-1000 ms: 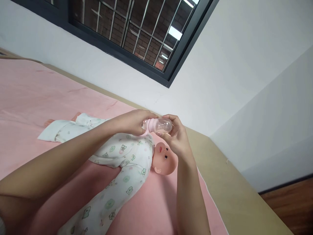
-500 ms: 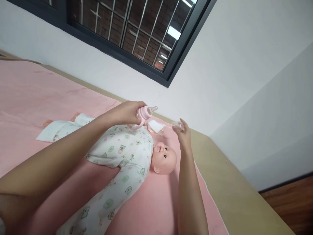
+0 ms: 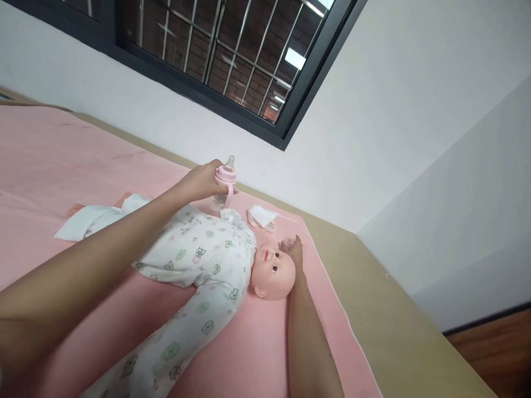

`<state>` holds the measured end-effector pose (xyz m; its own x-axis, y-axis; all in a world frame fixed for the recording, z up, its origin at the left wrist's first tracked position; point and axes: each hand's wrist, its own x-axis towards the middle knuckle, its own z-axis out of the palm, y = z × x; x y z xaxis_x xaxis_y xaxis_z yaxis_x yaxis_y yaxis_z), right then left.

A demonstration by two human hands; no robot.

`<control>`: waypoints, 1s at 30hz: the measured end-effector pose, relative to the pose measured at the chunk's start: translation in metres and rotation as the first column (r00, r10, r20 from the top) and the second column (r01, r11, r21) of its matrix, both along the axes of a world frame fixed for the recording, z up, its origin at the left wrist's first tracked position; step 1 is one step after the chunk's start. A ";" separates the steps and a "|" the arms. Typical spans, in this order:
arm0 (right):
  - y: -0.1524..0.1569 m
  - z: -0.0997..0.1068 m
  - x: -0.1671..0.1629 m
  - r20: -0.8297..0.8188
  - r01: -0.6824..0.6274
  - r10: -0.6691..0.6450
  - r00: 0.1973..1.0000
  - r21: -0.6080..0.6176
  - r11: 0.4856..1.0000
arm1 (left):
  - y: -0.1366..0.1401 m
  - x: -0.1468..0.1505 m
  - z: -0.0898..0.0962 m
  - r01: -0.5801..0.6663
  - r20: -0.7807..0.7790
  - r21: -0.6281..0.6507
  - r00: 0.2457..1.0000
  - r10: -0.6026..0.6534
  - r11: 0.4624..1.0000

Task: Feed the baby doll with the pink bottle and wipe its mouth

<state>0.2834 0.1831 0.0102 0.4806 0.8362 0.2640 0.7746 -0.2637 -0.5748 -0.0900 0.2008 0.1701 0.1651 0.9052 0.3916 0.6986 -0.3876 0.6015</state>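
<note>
My left hand point(image 3: 206, 179) is wrapped round a baby bottle point(image 3: 226, 177) with a pink collar, a pink handle and a clear teat that points up. The bottle is upright above the doll's far shoulder. Just beyond the doll's head, my right hand point(image 3: 296, 251) is low over the pink sheet, its fingers around a clear bottle cap point(image 3: 285, 244). A baby doll point(image 3: 276, 271) lies on its back between my arms, in a white suit point(image 3: 194, 249) printed with green bears. Its head points right, and my left forearm passes over its legs.
A folded white cloth or tissue point(image 3: 262, 216) lies on the pink sheet point(image 3: 244, 342) beyond the doll. The tan board point(image 3: 373, 293) borders the sheet, against a white wall point(image 3: 323, 188). A dark-framed barred window point(image 3: 199, 72) is above.
The bottle has swung from tilted right to upright and moved left with my left hand. My right hand has come down with the cap to the sheet beside the doll's head.
</note>
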 end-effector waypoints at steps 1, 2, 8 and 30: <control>0.000 -0.001 0.001 -0.022 0.006 -0.006 1.000 0.008 1.000 | 0.008 0.001 -0.004 -0.025 -0.004 -0.008 1.000 0.025 1.000; 0.001 -0.002 0.001 -0.043 0.008 -0.008 0.999 0.014 1.000 | 0.017 0.001 -0.008 -0.047 -0.019 -0.016 0.999 0.047 0.999; -0.001 0.000 -0.001 -0.092 -0.025 0.028 0.995 0.037 0.999 | 0.062 0.004 -0.035 -0.092 -0.138 -0.084 0.987 0.080 0.992; 0.006 -0.008 0.005 -0.117 -0.039 0.053 0.992 0.114 0.993 | 0.106 0.002 -0.077 -0.169 -0.130 -0.294 0.982 0.136 0.941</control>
